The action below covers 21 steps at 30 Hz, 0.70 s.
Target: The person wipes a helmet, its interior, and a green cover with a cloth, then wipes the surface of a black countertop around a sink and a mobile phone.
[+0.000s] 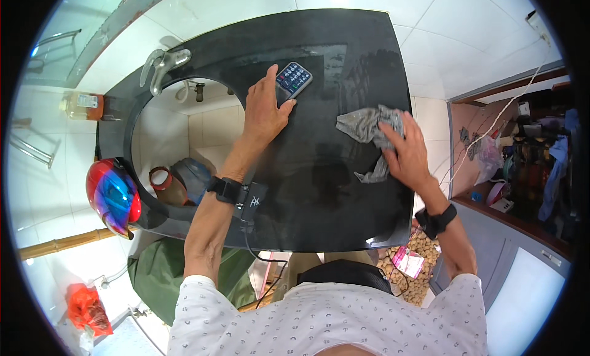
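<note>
My left hand (265,112) grips a small dark keypad phone (295,79) on the black countertop (326,202). The fingers lie along its far left side and the thumb along its near right side; the palm hides its lower end. At the counter's right side, my right hand (407,152) presses on a crumpled grey cloth (365,125), with the fingers curled over it. One loose end of the cloth lies nearer to me on the counter. Damp-looking streaks show on the black surface between the phone and the cloth.
An oval sink opening (142,119) takes up the counter's left part; a red container (162,179) shows below it. Behind it stands a metal tap (163,67). A red helmet (109,193) and a bottle of amber liquid (85,106) are further left. A cord (501,113) hangs at right.
</note>
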Tool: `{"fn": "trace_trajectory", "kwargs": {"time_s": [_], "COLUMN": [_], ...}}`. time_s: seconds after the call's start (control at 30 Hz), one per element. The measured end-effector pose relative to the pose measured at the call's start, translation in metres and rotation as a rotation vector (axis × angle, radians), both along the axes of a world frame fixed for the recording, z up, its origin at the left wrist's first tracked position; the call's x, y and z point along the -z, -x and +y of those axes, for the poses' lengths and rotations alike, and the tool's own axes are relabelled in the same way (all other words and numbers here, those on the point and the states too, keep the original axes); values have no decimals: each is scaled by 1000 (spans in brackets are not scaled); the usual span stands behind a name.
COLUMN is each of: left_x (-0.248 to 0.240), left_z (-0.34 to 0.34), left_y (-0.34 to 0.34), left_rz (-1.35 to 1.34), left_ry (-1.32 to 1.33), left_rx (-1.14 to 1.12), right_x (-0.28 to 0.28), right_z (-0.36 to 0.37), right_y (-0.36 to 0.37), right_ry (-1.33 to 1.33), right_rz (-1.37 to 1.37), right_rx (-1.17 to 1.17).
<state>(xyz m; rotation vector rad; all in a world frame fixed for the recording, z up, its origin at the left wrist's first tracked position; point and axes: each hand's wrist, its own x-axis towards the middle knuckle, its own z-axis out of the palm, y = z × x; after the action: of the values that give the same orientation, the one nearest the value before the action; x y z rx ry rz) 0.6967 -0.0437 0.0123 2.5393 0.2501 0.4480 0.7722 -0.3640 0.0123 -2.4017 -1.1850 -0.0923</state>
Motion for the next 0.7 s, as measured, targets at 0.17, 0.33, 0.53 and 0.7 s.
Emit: {"fn": "trace_trajectory", "kwargs": {"time_s": [0.17,0.33,0.53,0.7], "left_x": [-14,-42,-47,-45], "left_z": [16,25,35,41], "left_y": [-6,-15,-34,-37], "left_rz": [76,298,445,387], "left_ry": [-25,-117,-515,-443], "left_rx": [260,432,629,598], "right_x": [9,15,22,27], "right_z": [25,41,62,71], "right_y": [-56,-89,-120,-135], "right_ry": [-8,5,-9,-6], "right_rz": [-57,-89,-109,-142], "right_rx": [-36,-42,-11,35]}}
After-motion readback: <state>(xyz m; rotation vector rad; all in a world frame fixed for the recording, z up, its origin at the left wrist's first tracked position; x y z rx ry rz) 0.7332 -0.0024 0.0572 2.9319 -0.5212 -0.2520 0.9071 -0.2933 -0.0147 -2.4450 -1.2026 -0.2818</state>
